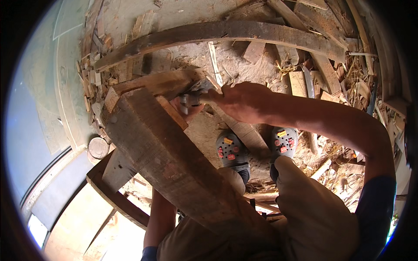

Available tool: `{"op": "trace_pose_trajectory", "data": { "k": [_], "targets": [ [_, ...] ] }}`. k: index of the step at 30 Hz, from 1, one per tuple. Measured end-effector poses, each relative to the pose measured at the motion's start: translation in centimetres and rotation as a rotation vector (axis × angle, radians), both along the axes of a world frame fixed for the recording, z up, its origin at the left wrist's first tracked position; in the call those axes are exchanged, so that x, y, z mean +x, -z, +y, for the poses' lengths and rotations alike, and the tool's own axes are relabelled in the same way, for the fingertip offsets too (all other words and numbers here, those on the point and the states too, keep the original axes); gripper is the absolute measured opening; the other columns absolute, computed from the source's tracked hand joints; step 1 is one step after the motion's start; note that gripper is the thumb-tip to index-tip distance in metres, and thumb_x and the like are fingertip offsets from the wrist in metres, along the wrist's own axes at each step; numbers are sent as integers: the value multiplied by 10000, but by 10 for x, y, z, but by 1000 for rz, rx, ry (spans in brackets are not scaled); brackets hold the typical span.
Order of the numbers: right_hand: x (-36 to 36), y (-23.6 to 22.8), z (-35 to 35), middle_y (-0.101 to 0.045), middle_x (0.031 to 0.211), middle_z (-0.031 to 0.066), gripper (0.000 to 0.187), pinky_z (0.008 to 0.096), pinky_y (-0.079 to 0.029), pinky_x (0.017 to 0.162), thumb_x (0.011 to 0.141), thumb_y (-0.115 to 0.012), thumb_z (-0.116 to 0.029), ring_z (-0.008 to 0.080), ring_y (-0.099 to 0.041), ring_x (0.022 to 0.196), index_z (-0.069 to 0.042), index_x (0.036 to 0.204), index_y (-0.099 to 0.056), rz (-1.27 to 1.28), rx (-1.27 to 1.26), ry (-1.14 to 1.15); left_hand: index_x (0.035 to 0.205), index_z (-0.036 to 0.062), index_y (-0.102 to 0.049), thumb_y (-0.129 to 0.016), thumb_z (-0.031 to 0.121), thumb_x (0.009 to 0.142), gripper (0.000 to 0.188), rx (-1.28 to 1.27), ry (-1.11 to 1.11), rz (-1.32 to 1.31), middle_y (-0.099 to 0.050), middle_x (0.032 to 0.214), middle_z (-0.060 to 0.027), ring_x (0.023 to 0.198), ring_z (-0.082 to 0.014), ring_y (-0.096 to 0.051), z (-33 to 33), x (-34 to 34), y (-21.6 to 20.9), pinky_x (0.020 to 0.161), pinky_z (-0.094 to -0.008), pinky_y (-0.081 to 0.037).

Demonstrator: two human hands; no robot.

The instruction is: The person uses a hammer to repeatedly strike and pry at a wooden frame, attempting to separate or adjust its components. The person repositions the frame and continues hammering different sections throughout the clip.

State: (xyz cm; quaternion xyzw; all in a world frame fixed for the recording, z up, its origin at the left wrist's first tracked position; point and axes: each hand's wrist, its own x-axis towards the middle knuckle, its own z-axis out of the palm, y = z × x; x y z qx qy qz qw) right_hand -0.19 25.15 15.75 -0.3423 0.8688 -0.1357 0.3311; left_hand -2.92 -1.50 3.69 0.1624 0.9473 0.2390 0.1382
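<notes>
A thick wooden beam (170, 158) slants from my lap up to the left, with shorter wooden pieces (154, 82) against its far end. My right hand (241, 101) reaches in from the right, its fingers closed on a small grey metal tool (190, 100) beside that end. The tool's exact kind is unclear. My left forearm (160, 222) passes under the beam. Part of my left hand (189, 114) shows beyond it, fingers curled close to the tool and a small wood block (173, 112); what it grips is mostly hidden.
A long curved timber (222, 31) lies across the far side. Wood scraps and planks (322, 74) litter the ground on the right. My clogged feet (233, 150) stand either side of a plank (244, 130). At left are a pale panel (39, 108) and a round wood end (98, 148).
</notes>
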Motion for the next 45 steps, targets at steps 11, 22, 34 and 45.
{"op": "trace_pose_trajectory", "data": {
  "k": [11, 22, 34, 45],
  "targets": [
    [35, -16, -8, -674, 910, 219, 528, 437, -589, 562, 935, -553, -174, 332, -716, 702, -33, 1434, -454, 115, -424, 304, 1297, 89, -581, -915, 381, 627, 804, 68, -43, 2, -687, 1162, -113, 1077, -285, -672, -3, 5, 5, 944, -426, -533],
    [40, -2, -3, -596, 1016, 153, 421, 271, -487, 399, 987, -513, -198, 137, -632, 671, -70, 1388, -531, 85, -272, 350, 1273, 96, -603, -924, 351, 617, 773, 418, -265, -242, -696, 1135, -99, 1066, -268, -677, -13, 3, 34, 926, -426, -542],
    [18, -8, 1, -506, 1397, 187, 491, 329, -550, 853, 983, -546, -318, 205, -602, 1115, -45, 1388, -504, -133, 20, 196, 1285, 81, -592, -891, 389, 672, 748, 123, 13, 95, -681, 1160, -126, 1059, -297, -672, -14, -2, 0, 938, -432, -536],
    [42, 33, -4, -648, 978, 164, 641, 276, -475, 407, 935, -540, -208, 140, -574, 551, -74, 1537, -363, 455, -186, 218, 1283, 73, -595, -852, 422, 730, 704, -58, 138, 276, -672, 1185, -150, 1051, -327, -669, -35, -2, 7, 946, -430, -532]
  ]
}}
